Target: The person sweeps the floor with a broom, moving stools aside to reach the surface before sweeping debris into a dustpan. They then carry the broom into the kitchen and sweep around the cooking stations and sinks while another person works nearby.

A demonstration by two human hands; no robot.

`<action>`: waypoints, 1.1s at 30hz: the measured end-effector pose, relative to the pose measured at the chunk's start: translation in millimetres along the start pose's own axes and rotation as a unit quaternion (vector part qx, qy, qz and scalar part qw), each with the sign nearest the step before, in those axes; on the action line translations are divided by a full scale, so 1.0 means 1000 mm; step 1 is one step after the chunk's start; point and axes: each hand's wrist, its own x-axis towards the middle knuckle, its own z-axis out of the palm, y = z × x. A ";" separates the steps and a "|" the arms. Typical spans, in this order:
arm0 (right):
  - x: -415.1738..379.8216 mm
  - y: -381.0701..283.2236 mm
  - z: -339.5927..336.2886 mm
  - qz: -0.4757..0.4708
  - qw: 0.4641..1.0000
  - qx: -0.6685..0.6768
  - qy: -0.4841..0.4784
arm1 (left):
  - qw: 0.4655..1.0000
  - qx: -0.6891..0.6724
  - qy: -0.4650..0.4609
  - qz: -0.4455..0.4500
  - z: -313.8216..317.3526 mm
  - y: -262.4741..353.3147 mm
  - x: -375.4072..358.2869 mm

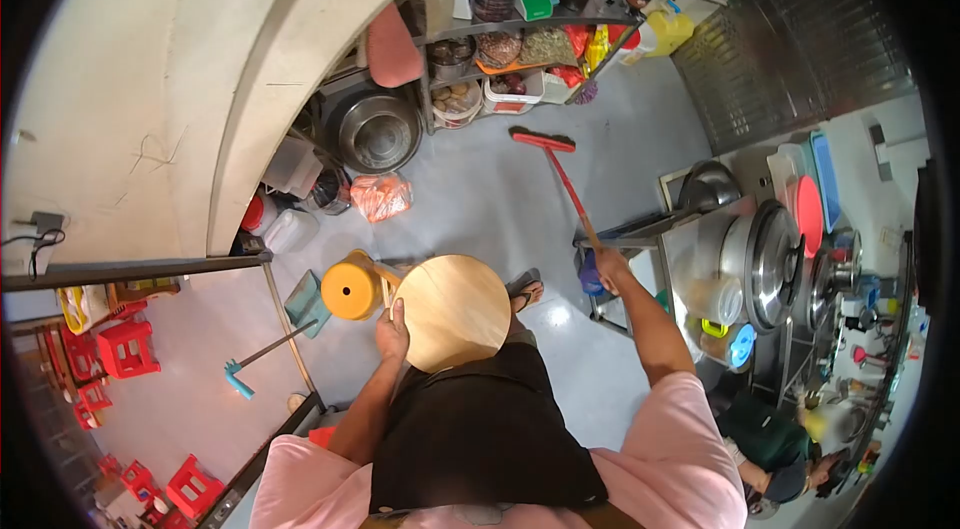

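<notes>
1. I see the left hand (pixel 393 333) gripping the round wooden piece (pixel 455 314) by its left edge, before the apron (pixel 475 434).
2. My right hand (pixel 607 271) wraps the broom (pixel 568 186) (red head down at the floor (pixel 455 194)).

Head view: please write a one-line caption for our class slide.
Right hand gripping a red broom, left hand holding a round wooden stool.

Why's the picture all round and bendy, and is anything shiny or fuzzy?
Head view: probably a very wide lens, bowing the shelf and leaving black corners; head view: white glare on the floor beside the sandalled foot; head view: round wooden board looks fairly clear, red stools at left softer.
</notes>
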 end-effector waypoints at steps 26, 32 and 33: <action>-0.267 0.230 -0.068 0.207 0.917 0.295 -0.173 | 0.994 0.034 -0.101 0.009 0.128 0.097 0.091; -0.233 0.163 -0.068 0.170 0.926 0.297 -0.158 | 0.989 -0.046 -0.136 0.044 0.162 0.178 0.123; -0.223 0.153 -0.071 0.159 0.937 0.275 -0.146 | 0.985 -0.080 -0.139 0.061 0.171 0.189 0.130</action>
